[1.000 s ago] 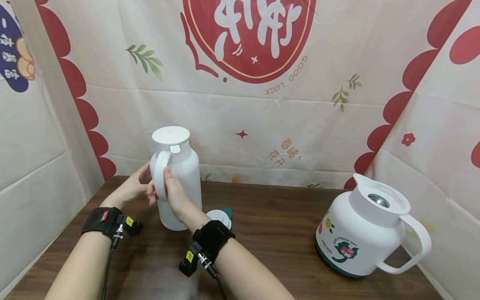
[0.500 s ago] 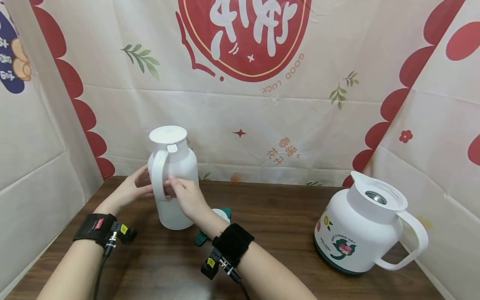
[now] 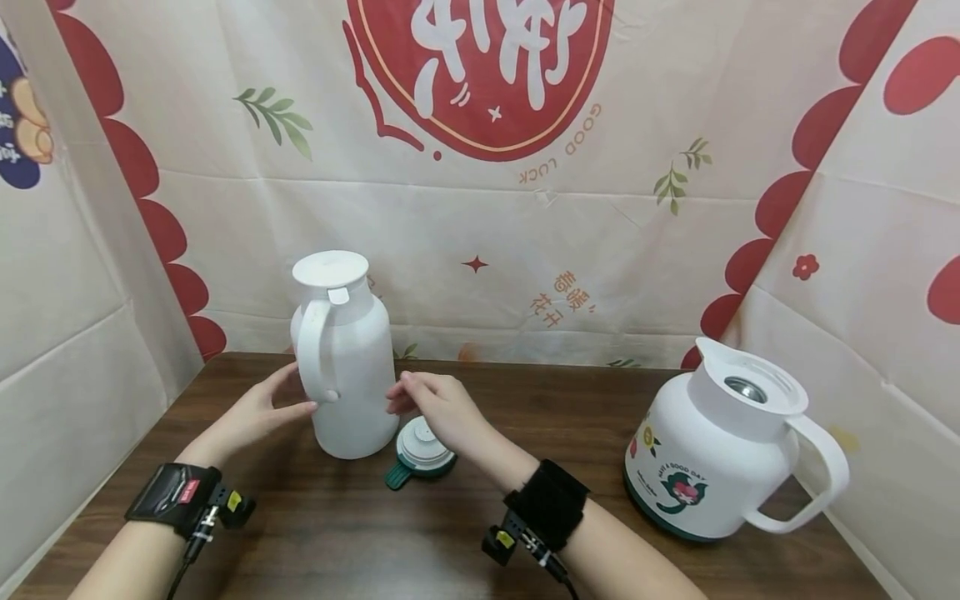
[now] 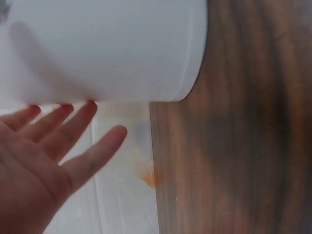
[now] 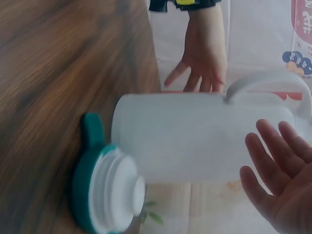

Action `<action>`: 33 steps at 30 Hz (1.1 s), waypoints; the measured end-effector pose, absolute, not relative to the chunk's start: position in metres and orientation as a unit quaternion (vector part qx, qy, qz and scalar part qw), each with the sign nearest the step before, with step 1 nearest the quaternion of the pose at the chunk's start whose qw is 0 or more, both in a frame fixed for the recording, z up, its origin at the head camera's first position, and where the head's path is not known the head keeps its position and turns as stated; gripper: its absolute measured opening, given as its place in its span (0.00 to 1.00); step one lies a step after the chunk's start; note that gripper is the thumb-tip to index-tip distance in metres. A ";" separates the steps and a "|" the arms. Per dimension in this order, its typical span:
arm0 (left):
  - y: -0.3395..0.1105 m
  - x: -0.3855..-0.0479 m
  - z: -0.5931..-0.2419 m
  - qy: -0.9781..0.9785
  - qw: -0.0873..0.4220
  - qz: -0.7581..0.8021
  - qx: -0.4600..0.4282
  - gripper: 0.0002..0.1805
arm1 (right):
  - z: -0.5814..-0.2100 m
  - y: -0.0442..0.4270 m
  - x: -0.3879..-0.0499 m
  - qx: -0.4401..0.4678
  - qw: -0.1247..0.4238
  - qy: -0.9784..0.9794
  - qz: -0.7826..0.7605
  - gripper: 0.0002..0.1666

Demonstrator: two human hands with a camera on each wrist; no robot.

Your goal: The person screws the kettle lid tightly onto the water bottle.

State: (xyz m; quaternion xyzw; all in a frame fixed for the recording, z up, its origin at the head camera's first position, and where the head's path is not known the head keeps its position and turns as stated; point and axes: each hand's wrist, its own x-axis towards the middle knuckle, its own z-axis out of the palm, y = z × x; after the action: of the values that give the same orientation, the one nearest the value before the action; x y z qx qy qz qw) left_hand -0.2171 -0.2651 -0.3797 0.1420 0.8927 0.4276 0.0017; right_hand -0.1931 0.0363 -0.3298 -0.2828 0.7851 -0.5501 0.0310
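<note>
A: Where is the tall jug [image 3: 358, 358] standing?

B: It's standing upright on the left part of the table [image 3: 375, 542], its white cap [image 3: 330, 269] sitting on top and its handle [image 3: 310, 350] facing the person.

A: What are the hands doing?

B: The left hand [image 3: 251, 419] is spreading its fingers wide; the fingertips look to be touching the jug's side, while the thumb is standing apart from the others. It isn't gripping anything. The right hand [image 3: 442, 406] is hovering at the other side, fingers loosely bent and holding nothing. Whether its fingertips are touching the jug, I can't tell.

A: How would you be handling this well?

B: I'd be treating it as a steadying job: keeping the left fingertips light, since pushing high up on a tall body would risk tipping it. If the jug is needing a turn, I'd be pressing low with both hands, evenly.

A: Anything in the way?

B: The green-and-white lid [image 3: 422, 446] is lying just beside the base, below the right hand, so I'd be keeping that wrist high. The round jug [image 3: 716, 462] is standing well apart, to the right.
</note>
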 end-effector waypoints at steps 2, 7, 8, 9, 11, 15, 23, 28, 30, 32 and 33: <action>-0.260 -0.213 -0.382 0.899 0.001 0.417 0.137 0.47 | -0.334 0.049 -0.192 -0.277 0.026 0.797 -0.535 0.24; -0.242 -0.199 -0.388 0.920 0.003 0.374 0.113 0.49 | -0.343 0.079 -0.184 -0.252 0.008 0.833 -0.493 0.22; -0.238 -0.196 -0.389 0.925 0.003 0.365 0.108 0.49 | -0.345 0.084 -0.182 -0.244 0.008 0.836 -0.492 0.22; -0.234 -0.194 -0.390 0.930 0.000 0.354 0.101 0.49 | -0.347 0.090 -0.179 -0.238 0.007 0.838 -0.491 0.22; -0.226 -0.187 -0.391 0.941 -0.008 0.327 0.086 0.48 | -0.350 0.101 -0.175 -0.228 0.007 0.841 -0.491 0.22; -0.209 -0.174 -0.394 0.956 -0.025 0.286 0.053 0.29 | -0.356 0.122 -0.166 -0.215 -0.002 0.855 -0.473 0.23; -0.158 -0.155 -0.380 0.957 -0.061 0.268 0.088 0.16 | -0.351 0.164 -0.147 -0.172 -0.064 0.887 -0.423 0.17; -0.121 -0.156 -0.368 0.939 -0.069 0.300 0.152 0.13 | -0.342 0.189 -0.133 -0.136 -0.109 0.897 -0.406 0.17; -0.108 -0.159 -0.365 0.931 -0.068 0.313 0.177 0.16 | -0.337 0.197 -0.127 -0.131 -0.135 0.900 -0.393 0.17; -0.096 -0.163 -0.364 0.921 -0.061 0.325 0.207 0.20 | -0.333 0.205 -0.121 -0.128 -0.166 0.901 -0.381 0.16; -0.090 -0.165 -0.363 0.916 -0.059 0.330 0.221 0.21 | -0.330 0.209 -0.118 -0.128 -0.184 0.900 -0.374 0.16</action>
State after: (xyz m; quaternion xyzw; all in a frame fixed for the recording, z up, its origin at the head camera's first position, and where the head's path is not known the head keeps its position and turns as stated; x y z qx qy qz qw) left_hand -0.1650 -0.0904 -0.3633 0.2214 0.9158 0.3299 -0.0589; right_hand -0.1177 0.2088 -0.3297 -0.1277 0.8998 -0.3745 -0.1838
